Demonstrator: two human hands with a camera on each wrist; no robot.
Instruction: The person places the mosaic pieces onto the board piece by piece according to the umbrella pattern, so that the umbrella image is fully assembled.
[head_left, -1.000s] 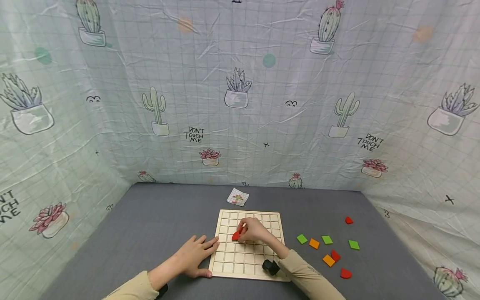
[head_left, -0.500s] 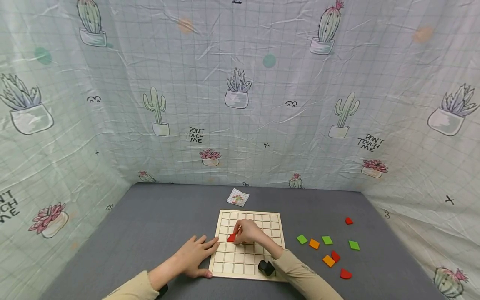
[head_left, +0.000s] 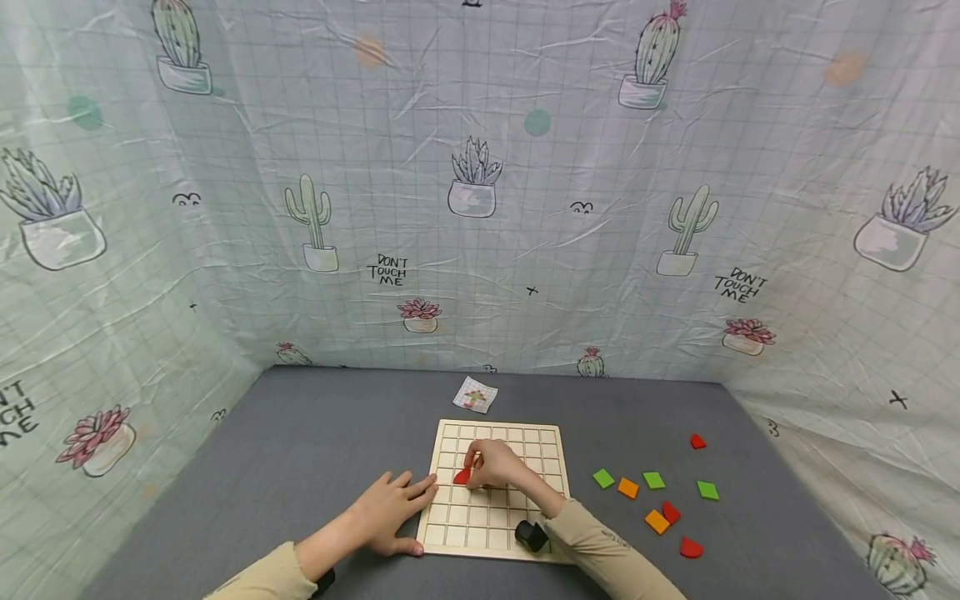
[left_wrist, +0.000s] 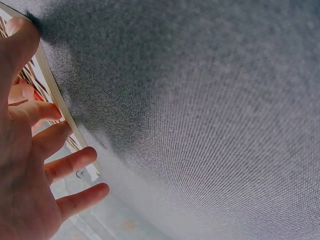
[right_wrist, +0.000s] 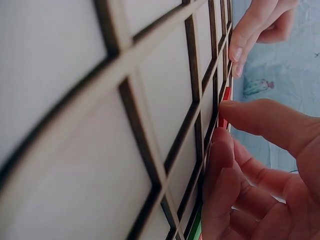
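Observation:
A pale wooden board [head_left: 480,537] with a grid of square cells lies on the grey table. My left hand [head_left: 388,510] rests at its left edge, fingers spread; in the left wrist view those fingers [left_wrist: 75,164] reach along the board's rim. Over the left-middle cells, my right hand [head_left: 495,464] pinches a small red tile [head_left: 461,477] with a curved edge between thumb and index finger. In the right wrist view the thumb touches the red tile [right_wrist: 227,93] low at the grid. A green tile [right_wrist: 195,227] shows partly beneath the right hand there.
Loose tiles lie right of the board: green ones [head_left: 655,480], orange ones [head_left: 628,487] and red ones [head_left: 692,547]. Behind the board is a small paper card [head_left: 476,395] with a coloured pattern. A cactus-print curtain [head_left: 480,250] encloses the table's back and sides.
My right hand has moved slightly left and lower over the board with the red tile, then nearly stopped. The left hand stays in place at the board's edge.

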